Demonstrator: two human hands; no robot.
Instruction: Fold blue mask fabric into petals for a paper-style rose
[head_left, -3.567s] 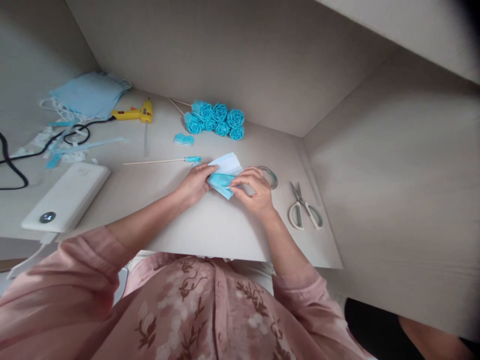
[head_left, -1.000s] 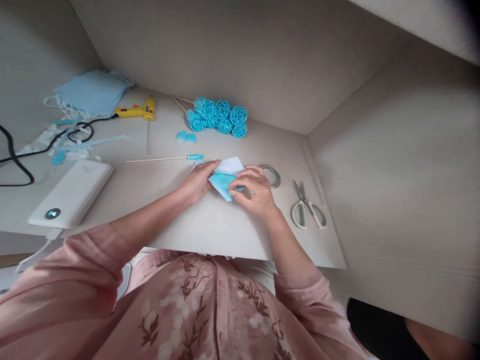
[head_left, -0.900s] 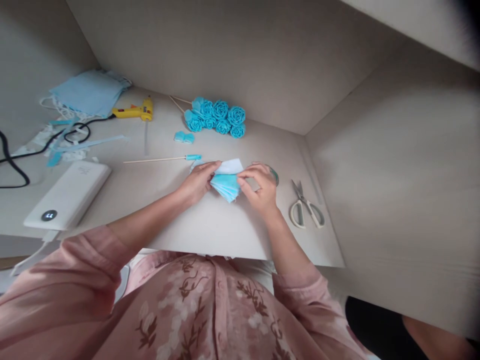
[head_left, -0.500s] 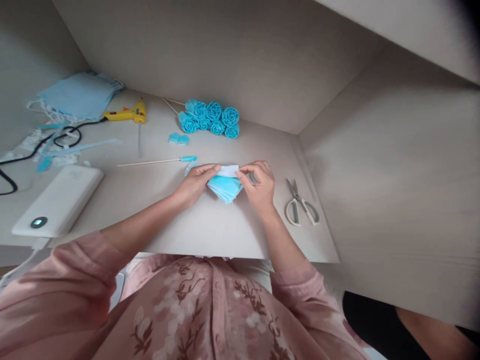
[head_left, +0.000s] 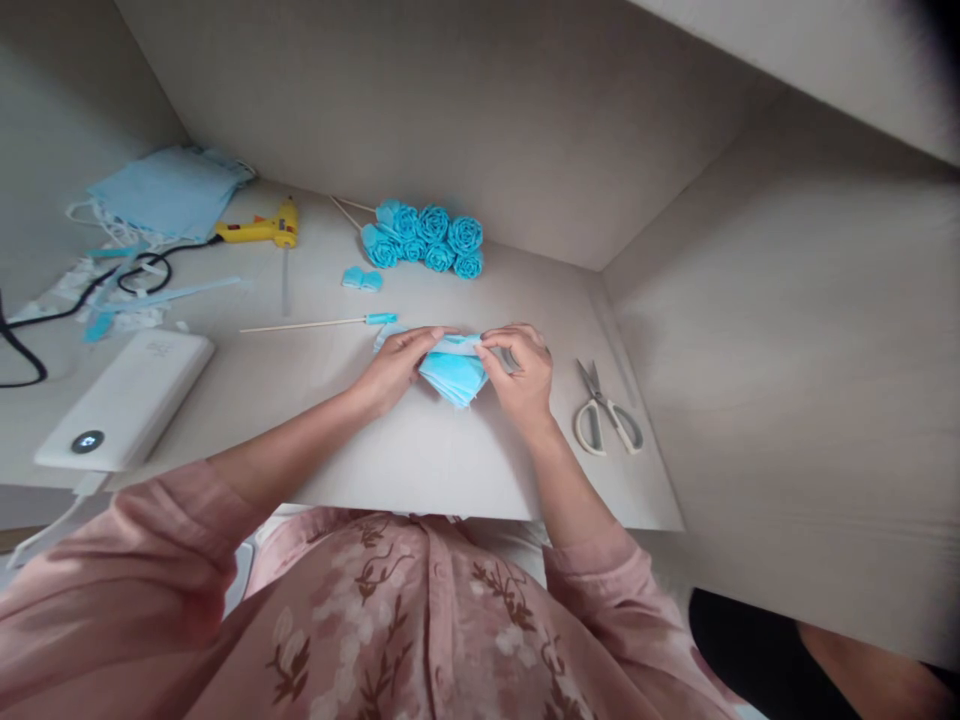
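Note:
Between my hands is a stack of blue mask fabric pieces, its top edge showing a paler folded strip. My left hand pinches the left end of that edge, thumb on top. At the right end, my right hand grips the edge between thumb and fingers. Beyond my left hand lies a thin wooden stick with a blue wrapped tip. A small blue scalloped piece rests farther back. Several blue rolled flowers on sticks lie grouped against the back panel.
Scissors lie to the right, blades pointing away. On the left are a white power bank, a yellow glue gun with a black cord, a pile of masks and scraps. Panels enclose the desk at back and sides.
The pale strip along the top edge of the fabric has turned from plain white to partly bluish as my fingers work it. The whole view has shifted slightly.

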